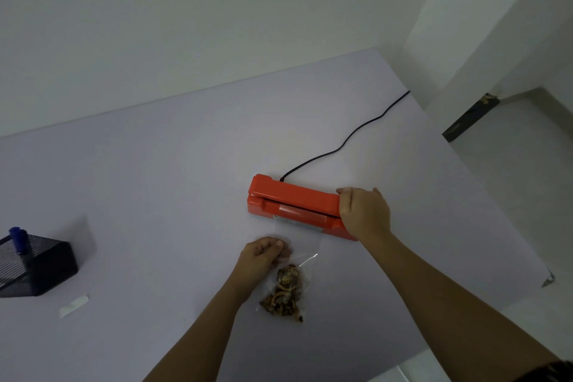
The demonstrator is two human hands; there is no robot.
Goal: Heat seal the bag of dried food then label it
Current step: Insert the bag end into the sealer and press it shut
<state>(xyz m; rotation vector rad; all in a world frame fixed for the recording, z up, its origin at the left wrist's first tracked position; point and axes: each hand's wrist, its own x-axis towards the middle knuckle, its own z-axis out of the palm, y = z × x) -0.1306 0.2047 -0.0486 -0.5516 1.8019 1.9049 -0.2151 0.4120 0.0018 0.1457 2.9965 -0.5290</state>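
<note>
An orange heat sealer [291,198] lies across the middle of the table, and its arm sits slightly raised over the base. A clear bag of dried food [283,291] lies in front of it, with the bag's open top reaching in between the sealer's jaws. My right hand [364,212] grips the right end of the sealer's arm. My left hand [265,253] pinches the left edge of the bag just above the food. A white label strip [73,305] lies flat on the table at the left.
A black mesh pen holder [37,267] with a blue-capped marker [17,239] stands at the left edge. The sealer's black cord [350,136] runs back and right off the table [155,164]. The table's right edge drops to a white floor.
</note>
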